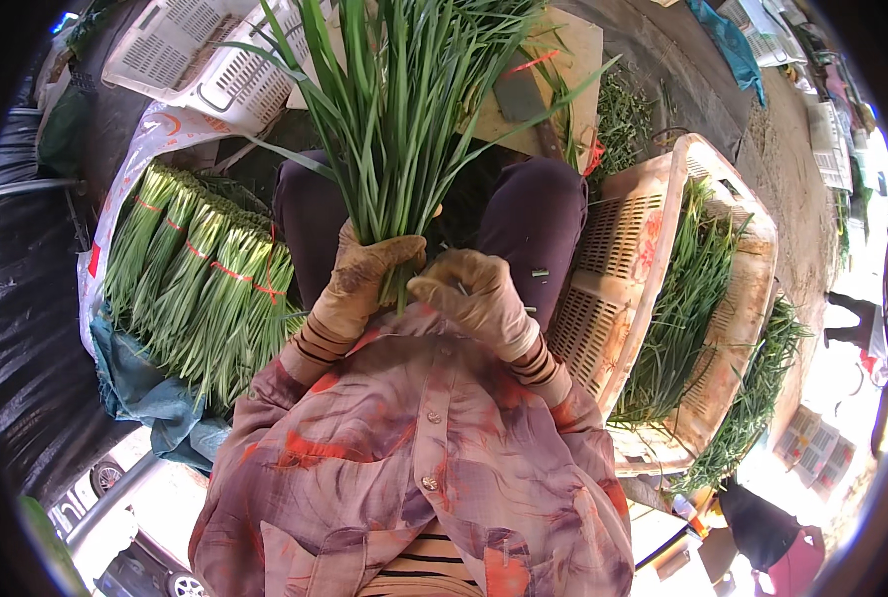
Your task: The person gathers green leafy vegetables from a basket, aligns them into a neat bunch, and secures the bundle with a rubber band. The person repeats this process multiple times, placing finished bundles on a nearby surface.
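My left hand (364, 269), in a stained work glove, is wrapped round the lower part of a bunch of garlic chives (384, 129). The long green leaves fan upward, away from me, and the cut ends poke out below the fist. Just right of those ends is my right hand (476, 298), also gloved, with its fingers curled in. What those fingers hold, if anything, is hidden. Both hands are in front of my shirt, close to my knees. A few cut green bits (540, 272) lie on my right thigh.
Left of me, tied chive bundles (200, 269) with red bands lie on a plastic sheet. On the right stands a dirty crate (618, 229) of loose chives. Ahead are a wooden board (578, 60) with a dark flat blade (520, 99), and white crates (250, 85).
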Available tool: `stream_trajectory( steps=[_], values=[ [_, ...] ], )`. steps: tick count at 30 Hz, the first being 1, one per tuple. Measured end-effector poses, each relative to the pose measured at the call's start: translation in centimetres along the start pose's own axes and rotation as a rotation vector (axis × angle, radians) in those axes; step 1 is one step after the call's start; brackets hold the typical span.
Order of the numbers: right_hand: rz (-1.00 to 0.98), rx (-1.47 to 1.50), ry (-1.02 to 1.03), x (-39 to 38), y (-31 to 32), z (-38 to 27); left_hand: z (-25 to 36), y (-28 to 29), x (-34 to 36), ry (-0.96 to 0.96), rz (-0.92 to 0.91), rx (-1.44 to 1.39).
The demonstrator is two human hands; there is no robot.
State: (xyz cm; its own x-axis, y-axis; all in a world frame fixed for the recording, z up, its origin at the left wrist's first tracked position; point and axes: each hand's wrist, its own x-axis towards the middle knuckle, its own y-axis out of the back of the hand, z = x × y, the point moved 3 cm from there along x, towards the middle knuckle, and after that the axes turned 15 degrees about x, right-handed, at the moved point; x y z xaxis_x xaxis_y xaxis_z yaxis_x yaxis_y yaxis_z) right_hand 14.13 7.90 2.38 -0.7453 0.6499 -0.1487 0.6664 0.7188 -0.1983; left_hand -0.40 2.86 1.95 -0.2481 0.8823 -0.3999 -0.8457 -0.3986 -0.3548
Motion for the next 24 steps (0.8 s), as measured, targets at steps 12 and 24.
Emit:
stream_trajectory(
  steps=[12, 24],
  values=[
    [0.206, 0.701, -0.039, 2.8, -1.3, 1.7, -1.3, -0.7, 0.1, -0.68, 0.257, 1.443],
    [0.033, 0.519, 0.042, 1.3, 0.8, 3.0, -1.2, -0.8, -0.4, 0.099, -0.291, 0.176]
  ],
)
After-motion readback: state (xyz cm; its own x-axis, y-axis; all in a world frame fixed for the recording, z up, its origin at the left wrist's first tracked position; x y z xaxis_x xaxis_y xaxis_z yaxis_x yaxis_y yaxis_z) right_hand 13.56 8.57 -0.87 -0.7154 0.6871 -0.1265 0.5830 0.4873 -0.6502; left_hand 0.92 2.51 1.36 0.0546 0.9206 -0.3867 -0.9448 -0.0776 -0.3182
